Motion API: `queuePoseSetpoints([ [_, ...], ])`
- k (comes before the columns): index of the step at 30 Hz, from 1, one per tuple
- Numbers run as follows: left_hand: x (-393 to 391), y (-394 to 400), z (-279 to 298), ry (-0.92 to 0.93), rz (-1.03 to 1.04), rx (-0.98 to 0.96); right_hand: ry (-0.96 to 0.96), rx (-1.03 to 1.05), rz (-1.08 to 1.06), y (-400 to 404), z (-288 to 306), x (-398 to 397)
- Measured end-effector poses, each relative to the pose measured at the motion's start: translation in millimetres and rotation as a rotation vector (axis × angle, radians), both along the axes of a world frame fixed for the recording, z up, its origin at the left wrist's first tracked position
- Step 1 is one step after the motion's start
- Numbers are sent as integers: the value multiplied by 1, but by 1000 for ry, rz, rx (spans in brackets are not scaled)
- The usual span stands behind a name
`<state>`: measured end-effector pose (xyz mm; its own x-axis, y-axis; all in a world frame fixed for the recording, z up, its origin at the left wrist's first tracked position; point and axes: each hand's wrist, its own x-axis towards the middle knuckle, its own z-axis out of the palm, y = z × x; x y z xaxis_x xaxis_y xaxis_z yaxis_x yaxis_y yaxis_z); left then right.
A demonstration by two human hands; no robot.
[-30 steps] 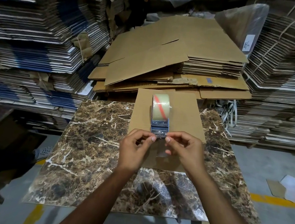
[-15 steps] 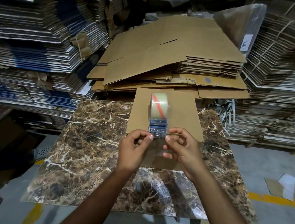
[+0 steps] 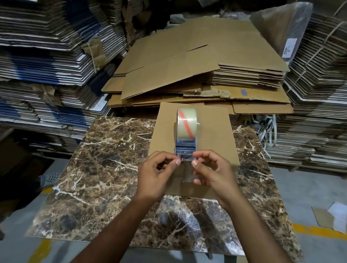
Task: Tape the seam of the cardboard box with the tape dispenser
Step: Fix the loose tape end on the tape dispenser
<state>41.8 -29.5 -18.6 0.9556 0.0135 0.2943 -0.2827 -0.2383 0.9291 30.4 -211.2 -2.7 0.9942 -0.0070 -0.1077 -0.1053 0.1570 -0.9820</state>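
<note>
A: Looking at the cardboard box (image 3: 207,134) as reference. It lies flat on the marble-pattern table (image 3: 107,167), far edge overhanging the table's back side.

B: Tape dispenser?

A: Tape dispenser (image 3: 186,136) stands on the box, roughly mid-width, nearer its far half. Clear roll with a red stripe on top, blue frame below, cutter end facing the person.

B: Hands?

A: Both over the box's near half, just in front of the dispenser. Left hand (image 3: 156,177): thumb and forefinger pinched together on the left corner of the loose tape end (image 3: 184,158), other fingers curled in. Right hand (image 3: 214,176): thumb and forefinger pinched on the right corner, remaining fingers loosely bent, slightly fanned below.

B: Tape pulled out?

A: Only a short tab, crinkled, right at the cutter. It's clear, so its exact edge is hard to read.

B: Seam?

A: Can't tell; the hands cover the box's near middle.

B: Surroundings?

A: Beyond the box's far edge, a pile of flattened brown cartons (image 3: 204,67). Left and right of it, tall stacks of bundled flat cardboard (image 3: 40,48).
</note>
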Motion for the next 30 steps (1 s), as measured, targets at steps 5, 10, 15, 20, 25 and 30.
queuePoseSetpoints([
  [5, -1, 1, 0, -31, 3, 37, -109, -129, -72, -1, -2, 0],
  [10, -1, 1, 2, -65, 8, 84, -194, -249, -86, -3, -2, 0],
  [15, -3, 1, 3, -82, 23, 107, -233, -319, -102, -3, -2, 0],
  [20, -2, 2, 2, -115, 30, 125, -230, -316, -96, -3, 1, -2],
  [25, -2, 2, 1, -116, 29, 127, -277, -357, -144, -4, 0, -2],
  [30, -3, -1, 3, -120, 23, 137, -255, -230, -115, -4, -5, -6],
])
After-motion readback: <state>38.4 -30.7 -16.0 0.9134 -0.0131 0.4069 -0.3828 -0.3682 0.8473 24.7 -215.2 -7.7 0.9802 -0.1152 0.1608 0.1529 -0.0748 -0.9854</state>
